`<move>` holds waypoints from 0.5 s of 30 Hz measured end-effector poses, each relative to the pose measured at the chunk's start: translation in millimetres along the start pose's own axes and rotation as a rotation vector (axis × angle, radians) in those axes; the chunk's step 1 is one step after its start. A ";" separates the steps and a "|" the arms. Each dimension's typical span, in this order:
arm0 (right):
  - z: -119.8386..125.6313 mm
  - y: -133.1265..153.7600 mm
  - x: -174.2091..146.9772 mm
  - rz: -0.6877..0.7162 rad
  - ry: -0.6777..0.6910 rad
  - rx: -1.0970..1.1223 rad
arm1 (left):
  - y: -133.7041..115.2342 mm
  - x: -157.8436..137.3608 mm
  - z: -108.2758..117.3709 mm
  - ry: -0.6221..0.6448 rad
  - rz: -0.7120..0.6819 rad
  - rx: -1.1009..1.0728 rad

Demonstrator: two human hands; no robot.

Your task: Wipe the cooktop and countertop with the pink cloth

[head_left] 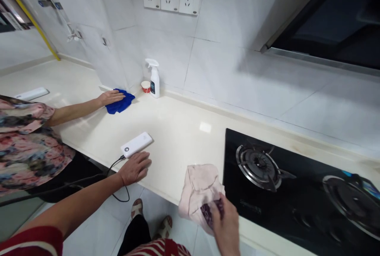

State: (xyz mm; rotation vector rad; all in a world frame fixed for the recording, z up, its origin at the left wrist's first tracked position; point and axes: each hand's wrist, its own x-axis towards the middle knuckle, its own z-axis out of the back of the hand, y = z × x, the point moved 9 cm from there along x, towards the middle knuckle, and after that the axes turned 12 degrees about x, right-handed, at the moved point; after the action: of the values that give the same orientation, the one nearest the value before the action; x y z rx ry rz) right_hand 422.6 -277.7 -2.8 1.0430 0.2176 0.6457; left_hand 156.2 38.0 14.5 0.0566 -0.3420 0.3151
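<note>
On the cream counter (178, 141), near its front edge, my left hand (135, 169) rests open with its fingers lying flat. Just beyond its fingertips is a white power bank (137, 144) with a black cable plugged in. My right hand (226, 224) is closed on the lower right part of a pale pink cloth (202, 178), which has a dark purple patterned patch. This cloth lies partly on the counter and hangs over the front edge, close to the left side of the black gas stove (285, 204).
A co-worker's hand (111, 97) presses a blue cloth (120, 103) on the counter at the left. By the wall stand a white spray bottle (154, 81) and a small red-and-white cup (145, 86). Another white device (32, 94) lies far left. A dark range hood (335, 22) overhangs the right.
</note>
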 end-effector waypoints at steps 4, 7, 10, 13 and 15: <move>-67.3 31.4 -12.2 0.280 0.035 -0.289 | -1.8 -0.2 2.7 -0.006 -0.005 0.041; -83.7 34.1 1.5 0.417 0.034 -0.346 | -2.7 -0.3 5.2 -0.025 -0.011 0.044; -83.9 26.7 39.4 0.437 0.044 -0.369 | -2.4 -0.5 5.2 -0.020 -0.004 0.026; -88.0 19.9 89.1 0.432 0.058 -0.408 | -3.0 -1.1 6.6 -0.019 0.007 0.032; -95.5 14.6 126.1 0.416 0.075 -0.448 | -4.4 -1.4 9.4 -0.027 0.012 0.038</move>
State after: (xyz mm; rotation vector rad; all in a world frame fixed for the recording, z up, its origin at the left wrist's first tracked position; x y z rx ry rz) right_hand 473.3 -128.3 -21.9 0.6320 -0.0846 1.0551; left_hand 153.3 32.4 22.8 0.0958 -0.3633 0.3328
